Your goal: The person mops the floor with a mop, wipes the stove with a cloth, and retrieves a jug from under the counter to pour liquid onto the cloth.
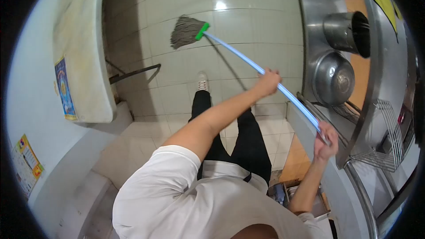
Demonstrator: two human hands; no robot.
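At the bottom of the frame, a person in a white shirt (212, 199) and black trousers (251, 139) stood with a mop (242, 55) held slantwise in front of the body. The right hand (326, 140), right of centre, was wrapped around the near end of the handle, its fingers curled closed on the pole. Farther along, just above the centre, the left hand (268, 82) gripped the same handle with its fingers folded around it, the left arm reaching across the body. A pale laced shoe (202, 82) showed near the middle of the frame, beyond one trouser leg.

At the right, near the right hand, a wire rack (389, 144) jutted out beside metal shelving. Farther up that side, a shiny metal bowl (334, 79) sat just beside a tall metal pot (343, 33), whose dark mouth faced the right edge. A yellow cloth (381, 0) hung in the upper right corner.

At the upper left, a pale worktop (84, 26) ran alongside the floor, with a blue printed sheet (65, 89) at its outer edge.

Farthest along the pole, above and left of centre, a green clamp (202, 31) held the grey strands (186, 32), which lay fanned on the tiled floor (261, 22).
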